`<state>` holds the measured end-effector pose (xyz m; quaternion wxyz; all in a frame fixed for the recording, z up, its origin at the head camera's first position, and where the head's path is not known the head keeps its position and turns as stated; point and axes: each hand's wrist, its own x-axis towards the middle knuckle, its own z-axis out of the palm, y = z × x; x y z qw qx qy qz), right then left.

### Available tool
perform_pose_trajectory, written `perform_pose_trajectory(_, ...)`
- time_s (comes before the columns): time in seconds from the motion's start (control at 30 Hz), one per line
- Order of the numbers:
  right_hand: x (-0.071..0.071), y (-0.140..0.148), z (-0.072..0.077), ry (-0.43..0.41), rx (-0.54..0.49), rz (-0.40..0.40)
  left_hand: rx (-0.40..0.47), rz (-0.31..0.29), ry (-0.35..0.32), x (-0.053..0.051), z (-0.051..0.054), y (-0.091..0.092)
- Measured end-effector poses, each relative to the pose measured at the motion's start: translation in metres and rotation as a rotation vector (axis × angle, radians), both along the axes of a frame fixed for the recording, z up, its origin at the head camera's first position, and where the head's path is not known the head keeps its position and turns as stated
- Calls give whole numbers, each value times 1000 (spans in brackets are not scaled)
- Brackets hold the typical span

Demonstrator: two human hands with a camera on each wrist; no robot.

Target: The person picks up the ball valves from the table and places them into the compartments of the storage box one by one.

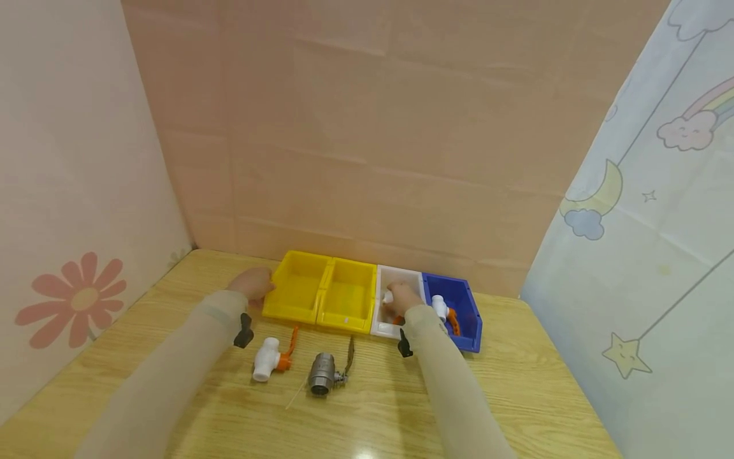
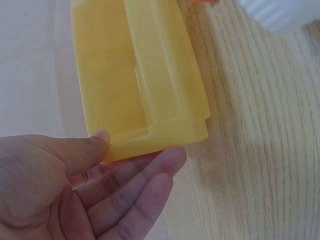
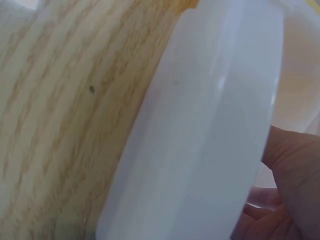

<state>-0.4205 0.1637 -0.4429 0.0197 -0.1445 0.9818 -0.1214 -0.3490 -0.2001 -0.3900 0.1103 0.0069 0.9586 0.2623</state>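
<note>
The hands (image 1: 251, 284) grip plain yellow bin (image 1: 295, 292), white valve (image 1: 387, 298).

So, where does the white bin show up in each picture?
Head: the white bin is right of centre, between a yellow bin and the blue bin.
Left wrist: not in it.
Right wrist: large, slanting from bottom to top through the middle.
Shared landmark: the wooden tabletop.
</note>
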Motion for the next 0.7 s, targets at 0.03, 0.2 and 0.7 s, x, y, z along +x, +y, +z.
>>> perform_pose_trajectory(0.03,0,0,-1,2,1,2,-1,-1,0,0,0,0)
perform_pose_trajectory(0.2,-1,1,-2,9,-4,11,-11,5,-3,2,0,1)
perform_pose_trajectory(0.7,-1,-1,-1,-67,-5,-31,0,26,-15,-3,-4,-1)
